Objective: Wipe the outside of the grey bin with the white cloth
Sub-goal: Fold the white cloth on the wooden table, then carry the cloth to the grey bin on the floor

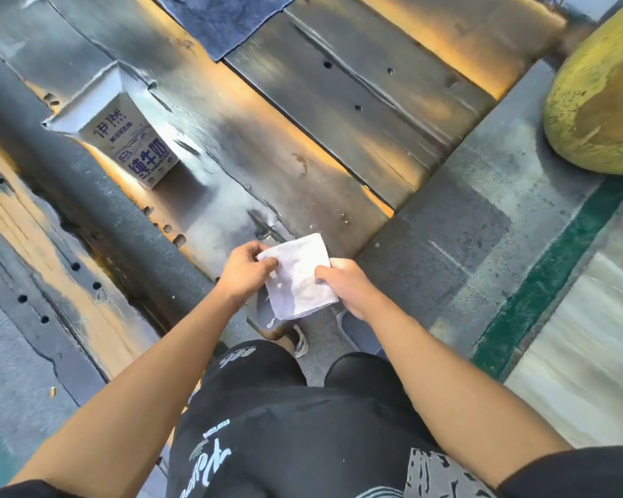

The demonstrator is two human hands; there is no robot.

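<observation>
Nearest the camera: black shorts (288,425) with pale printed lettering, not legible. Both bare forearms extend forward over a grey pavement (482,217). Left hand (243,269) pinches the left edge of a folded white terry cloth (297,278); right hand (346,283) grips its right edge, thumb on top; cloth held flat between them, clear of the ground. Farther left, on weathered dark wooden planks (339,102), stands a white milk carton (137,145) printed "纯牛奶". Farthest: dark blue towel (227,16); yellow-green rounded boulder (601,102). Grey bin not visible.
</observation>
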